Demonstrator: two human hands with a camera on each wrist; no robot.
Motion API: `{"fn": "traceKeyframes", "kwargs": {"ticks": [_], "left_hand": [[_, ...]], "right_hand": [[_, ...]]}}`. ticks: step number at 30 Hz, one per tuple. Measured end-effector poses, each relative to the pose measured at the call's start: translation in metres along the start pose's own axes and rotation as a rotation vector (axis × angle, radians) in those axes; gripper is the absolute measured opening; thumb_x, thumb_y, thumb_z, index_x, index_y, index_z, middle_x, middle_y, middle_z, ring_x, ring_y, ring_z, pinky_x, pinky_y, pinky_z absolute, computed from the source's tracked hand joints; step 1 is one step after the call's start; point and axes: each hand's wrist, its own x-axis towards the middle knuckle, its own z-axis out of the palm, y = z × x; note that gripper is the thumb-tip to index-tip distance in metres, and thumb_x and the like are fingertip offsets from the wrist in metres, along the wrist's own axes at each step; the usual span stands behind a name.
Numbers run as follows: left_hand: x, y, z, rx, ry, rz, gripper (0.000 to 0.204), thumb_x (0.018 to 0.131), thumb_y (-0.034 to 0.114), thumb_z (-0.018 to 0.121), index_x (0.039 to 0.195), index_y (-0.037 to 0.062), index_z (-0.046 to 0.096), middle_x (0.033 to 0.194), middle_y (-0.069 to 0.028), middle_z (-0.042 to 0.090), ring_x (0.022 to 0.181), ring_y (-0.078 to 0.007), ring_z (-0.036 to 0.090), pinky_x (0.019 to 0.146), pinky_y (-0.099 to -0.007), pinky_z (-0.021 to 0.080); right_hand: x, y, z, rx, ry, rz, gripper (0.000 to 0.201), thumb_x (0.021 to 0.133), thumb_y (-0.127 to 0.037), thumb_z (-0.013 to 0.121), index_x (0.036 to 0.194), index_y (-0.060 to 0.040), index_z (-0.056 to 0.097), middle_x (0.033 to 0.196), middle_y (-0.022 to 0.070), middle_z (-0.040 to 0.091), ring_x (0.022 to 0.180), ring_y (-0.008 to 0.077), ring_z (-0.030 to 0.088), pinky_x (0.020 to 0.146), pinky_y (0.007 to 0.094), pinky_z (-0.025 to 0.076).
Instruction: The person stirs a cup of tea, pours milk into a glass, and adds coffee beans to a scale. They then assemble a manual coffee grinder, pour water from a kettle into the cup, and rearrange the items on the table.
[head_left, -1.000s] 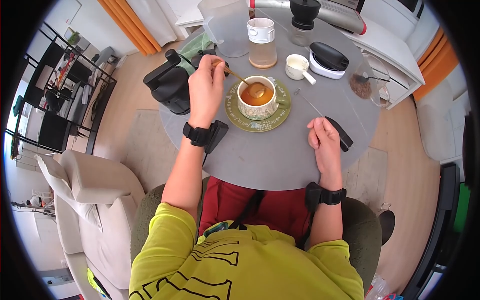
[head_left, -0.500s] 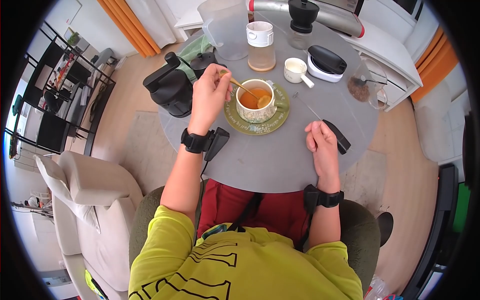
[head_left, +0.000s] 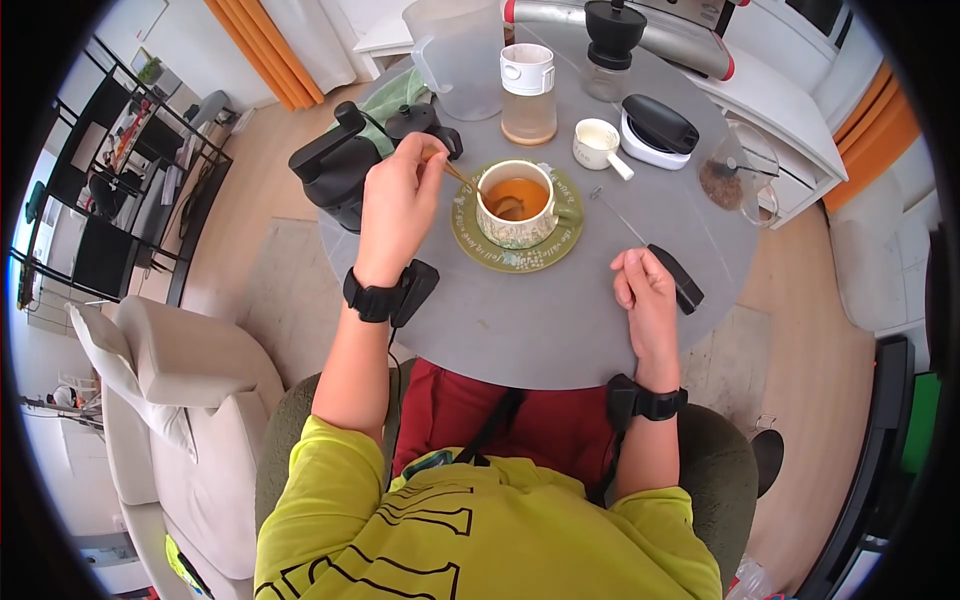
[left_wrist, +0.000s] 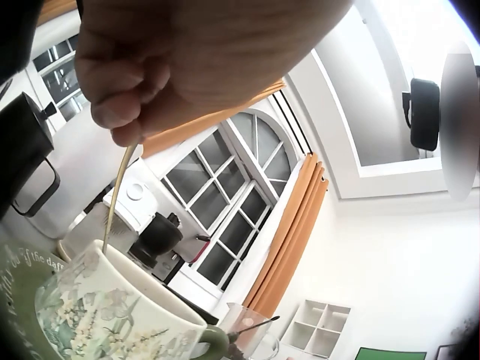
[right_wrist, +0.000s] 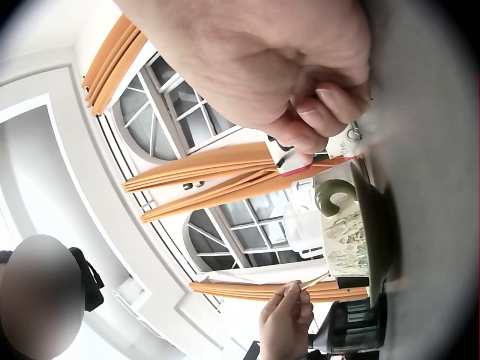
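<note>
In the head view my left hand [head_left: 400,205] pinches the handle of a gold spoon [head_left: 461,180]. The spoon's bowl is down in amber liquid inside a floral cup [head_left: 515,233] with a green handle. That cup stands on a green saucer [head_left: 464,226] with white lettering. From the left wrist view, the thin spoon handle [left_wrist: 118,195] crosses the cup's rim. My right hand [head_left: 650,305] rests at the table's right side, fingers loosely curled, holding nothing. Right beside it lies a milk frother [head_left: 677,280] with a black handle and thin wire whisk.
A black kettle [head_left: 335,180] stands left of my left hand, near a small black pot [head_left: 415,122]. Behind the cup are a white-topped bottle [head_left: 528,100] and a clear pitcher [head_left: 460,70]. A small white cup [head_left: 596,145] and a glass jug [head_left: 722,180] are to the right.
Inside the cup the spoon's bowl has gone round, from the far side to the right, then to the near side. My left hand has shifted slightly left. The right hand stays put.
</note>
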Motion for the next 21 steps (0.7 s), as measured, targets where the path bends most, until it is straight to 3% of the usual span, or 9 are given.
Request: {"fn": "traceKeyframes", "kwargs": {"ticks": [4, 8, 12, 17, 21], "left_hand": [[0.000, 0.000, 0.004, -0.206, -0.126, -0.108, 0.010, 0.093, 0.010, 0.056, 0.094, 0.0000, 0.058, 0.063, -0.0005, 0.055, 0.053, -0.0041, 0.047, 0.049, -0.0212, 0.037], [0.001, 0.000, 0.018, -0.357, -0.133, -0.191, 0.009, 0.094, 0.008, 0.054, 0.095, -0.0002, 0.056, 0.065, -0.0011, 0.057, 0.053, -0.0047, 0.048, 0.049, -0.0204, 0.039], [0.004, -0.002, 0.026, -0.320, -0.068, -0.176, 0.009, 0.093, 0.008, 0.055, 0.094, -0.0003, 0.056, 0.065, -0.0017, 0.057, 0.053, -0.0057, 0.050, 0.050, -0.0213, 0.040], [0.004, -0.011, 0.021, -0.104, 0.099, -0.014, 0.010, 0.093, 0.009, 0.056, 0.094, 0.0001, 0.057, 0.065, -0.0034, 0.058, 0.054, -0.0066, 0.052, 0.052, -0.0228, 0.043], [-0.002, -0.006, 0.006, -0.074, 0.073, 0.003, 0.009, 0.092, 0.008, 0.056, 0.094, 0.0003, 0.057, 0.064, -0.0035, 0.057, 0.057, -0.0064, 0.051, 0.054, -0.0230, 0.042]], "right_hand": [[-0.001, -0.002, 0.001, -0.012, 0.006, 0.008, 0.028, 0.101, -0.026, 0.046, 0.086, -0.0039, 0.056, 0.058, -0.0050, 0.039, 0.054, 0.0031, 0.030, 0.051, 0.0202, 0.023], [-0.002, -0.002, 0.002, -0.020, 0.002, 0.004, 0.028, 0.101, -0.026, 0.046, 0.086, -0.0040, 0.056, 0.058, -0.0049, 0.039, 0.055, 0.0034, 0.031, 0.051, 0.0202, 0.023], [-0.003, -0.002, 0.002, -0.021, 0.002, 0.002, 0.028, 0.101, -0.025, 0.046, 0.086, -0.0038, 0.056, 0.058, -0.0047, 0.039, 0.055, 0.0035, 0.031, 0.052, 0.0202, 0.024], [-0.003, 0.000, 0.002, -0.021, 0.000, -0.001, 0.027, 0.101, -0.024, 0.047, 0.087, -0.0036, 0.057, 0.058, -0.0046, 0.039, 0.055, 0.0035, 0.032, 0.052, 0.0201, 0.024], [-0.003, 0.001, 0.002, -0.033, -0.005, -0.003, 0.027, 0.101, -0.024, 0.046, 0.087, -0.0035, 0.057, 0.058, -0.0046, 0.039, 0.055, 0.0034, 0.032, 0.051, 0.0201, 0.024]]}}
